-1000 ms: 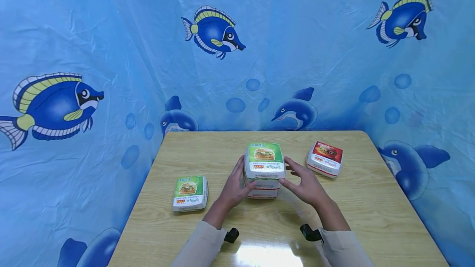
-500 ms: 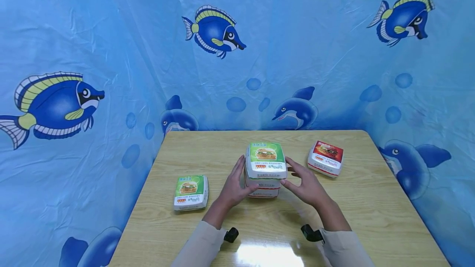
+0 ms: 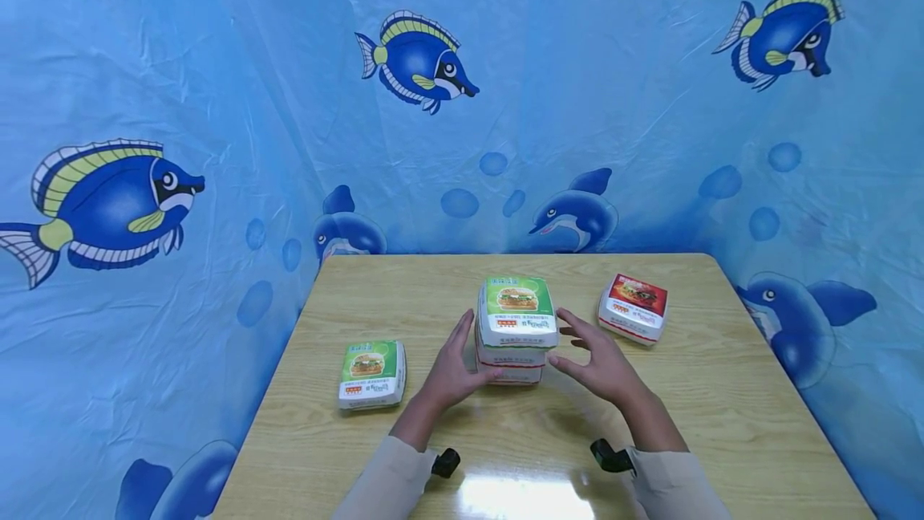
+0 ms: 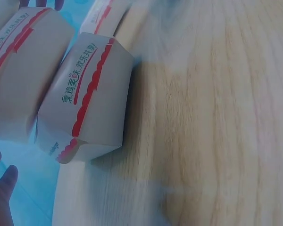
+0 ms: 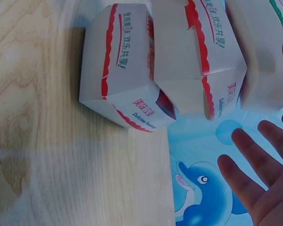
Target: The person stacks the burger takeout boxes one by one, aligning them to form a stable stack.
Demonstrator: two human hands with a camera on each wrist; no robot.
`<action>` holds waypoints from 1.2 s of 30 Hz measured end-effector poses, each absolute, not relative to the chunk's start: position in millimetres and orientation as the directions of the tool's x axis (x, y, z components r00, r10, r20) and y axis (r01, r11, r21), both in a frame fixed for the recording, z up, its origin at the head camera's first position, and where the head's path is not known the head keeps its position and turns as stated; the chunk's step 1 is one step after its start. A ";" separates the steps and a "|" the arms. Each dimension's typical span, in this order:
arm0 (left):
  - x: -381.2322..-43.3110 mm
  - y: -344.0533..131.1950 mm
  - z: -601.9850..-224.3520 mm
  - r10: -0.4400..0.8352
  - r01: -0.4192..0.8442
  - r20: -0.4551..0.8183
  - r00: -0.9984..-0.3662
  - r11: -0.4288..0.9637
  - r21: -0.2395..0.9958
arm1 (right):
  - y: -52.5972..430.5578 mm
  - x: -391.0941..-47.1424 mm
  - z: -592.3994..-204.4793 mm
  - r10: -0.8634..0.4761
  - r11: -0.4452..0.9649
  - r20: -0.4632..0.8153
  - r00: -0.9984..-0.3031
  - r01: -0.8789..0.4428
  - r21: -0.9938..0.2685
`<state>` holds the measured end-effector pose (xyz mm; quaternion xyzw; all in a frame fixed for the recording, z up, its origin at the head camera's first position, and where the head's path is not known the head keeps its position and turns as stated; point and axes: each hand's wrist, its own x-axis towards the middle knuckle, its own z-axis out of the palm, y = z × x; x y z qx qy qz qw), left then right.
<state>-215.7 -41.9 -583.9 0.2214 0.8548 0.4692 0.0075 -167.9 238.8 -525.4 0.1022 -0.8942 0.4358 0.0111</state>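
In the head view a burger box with a green lid (image 3: 517, 311) tops a stack at mid-table. Beneath it are a middle box (image 3: 516, 357) and a bottom box (image 3: 521, 375), both white with red scalloped trim. My left hand (image 3: 451, 371) is beside the stack's left side, fingers spread, its thumb overlapping the lower front. On the other side my right hand (image 3: 602, 363) is spread, with a gap between it and the boxes. The right wrist view shows its fingers (image 5: 257, 160) apart from the middle carton (image 5: 200, 56). Neither hand grips anything.
Left of the stack, a second green-lidded burger box (image 3: 371, 375) lies on the wooden table (image 3: 693, 424). A red-lidded burger box (image 3: 634, 310) sits toward the back right. A blue curtain (image 3: 289, 103) printed with fish and dolphins surrounds the table.
Both hands have let go of the green-topped box and drawn slightly outward and down from it. The stack stays in place.
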 end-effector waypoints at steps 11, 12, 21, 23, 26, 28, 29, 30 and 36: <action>-215.2 -39.2 -574.5 0.409 0.371 0.203 -0.890 0.390 0.843 | 237.1 -172.3 -534.1 -0.241 0.539 0.058 -0.969 -0.183 -0.822; -215.4 -38.5 -574.2 0.414 0.373 0.202 -0.888 0.388 0.843 | 236.1 -172.5 -534.0 -0.239 0.550 0.052 -0.970 -0.180 -0.816; -217.1 -37.1 -575.9 0.384 0.365 0.208 -0.900 0.401 0.840 | 231.9 -173.4 -530.1 -0.177 0.576 0.055 -0.983 -0.148 -0.804; -217.4 -37.0 -576.0 0.389 0.367 0.210 -0.897 0.391 0.844 | 230.4 -173.9 -529.3 -0.165 0.577 0.047 -0.985 -0.135 -0.805; -218.2 -36.2 -576.1 0.401 0.378 0.224 -0.888 0.361 0.852 | 227.4 -175.3 -529.4 -0.148 0.596 0.042 -0.988 -0.123 -0.794; -218.6 -35.3 -575.8 0.403 0.385 0.234 -0.885 0.350 0.854 | 225.5 -176.4 -529.3 -0.132 0.607 0.039 -0.990 -0.113 -0.786; -219.1 -34.6 -575.4 0.402 0.388 0.239 -0.884 0.344 0.855 | 224.8 -177.0 -529.1 -0.128 0.613 0.043 -0.991 -0.113 -0.782; -219.7 -33.8 -575.0 0.402 0.392 0.246 -0.882 0.335 0.857 | 224.2 -177.5 -528.9 -0.120 0.616 0.044 -0.992 -0.109 -0.780; -223.0 -31.2 -573.2 0.403 0.402 0.263 -0.877 0.313 0.861 | 223.0 -179.8 -528.4 -0.118 0.607 0.063 -0.991 -0.122 -0.785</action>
